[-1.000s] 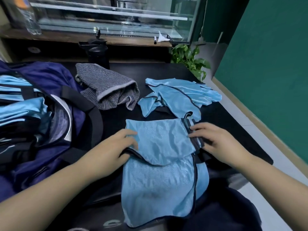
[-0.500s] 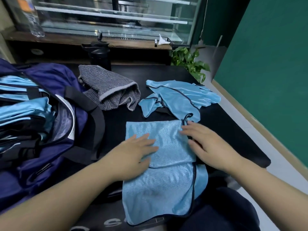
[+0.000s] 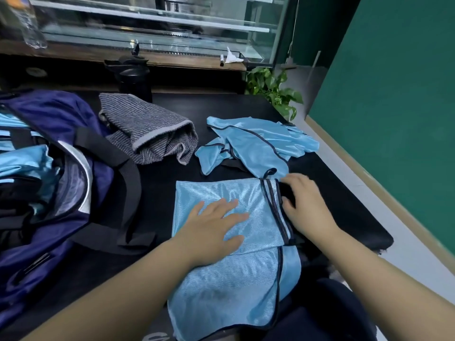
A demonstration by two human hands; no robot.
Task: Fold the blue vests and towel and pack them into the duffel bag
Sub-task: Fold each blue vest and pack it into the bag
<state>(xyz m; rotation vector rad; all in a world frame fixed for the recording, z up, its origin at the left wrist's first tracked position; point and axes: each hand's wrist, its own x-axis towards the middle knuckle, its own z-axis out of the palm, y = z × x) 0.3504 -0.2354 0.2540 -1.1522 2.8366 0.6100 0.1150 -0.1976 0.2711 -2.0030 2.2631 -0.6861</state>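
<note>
A light blue vest (image 3: pixel 229 274), trimmed in dark piping, is laid flat on a black table (image 3: pixel 339 212), its upper part folded down over the lower, and it hangs slightly over the table's near edge. The left hand (image 3: pixel 211 230) is pressed flat on the folded part of this vest, fingers straight and spread, holding nothing. The right hand (image 3: pixel 304 207) is placed at the vest's right edge, where the dark-trimmed border and a black strap are gathered; its fingers are bent over that edge, but whether the cloth is actually pinched cannot be told. Just beyond the vest, a second blue vest (image 3: pixel 258 143) is left crumpled and unfolded on the table. To the left of that one, a grey striped towel (image 3: pixel 150 136) is loosely bunched. Left of the flat vest, a navy duffel bag (image 3: pixel 56 183) with black straps is seen open, with blue fabric already packed inside. Beyond the towel, a black bottle (image 3: pixel 134 77) is stood at the table's far edge, in front of a wooden ledge (image 3: pixel 172 61) and a glass display case (image 3: pixel 157 23). A leafy green plant (image 3: pixel 273 92) is seen past the table's far right corner, beside a dark green wall (image 3: pixel 394 94) and a pale floor.
</note>
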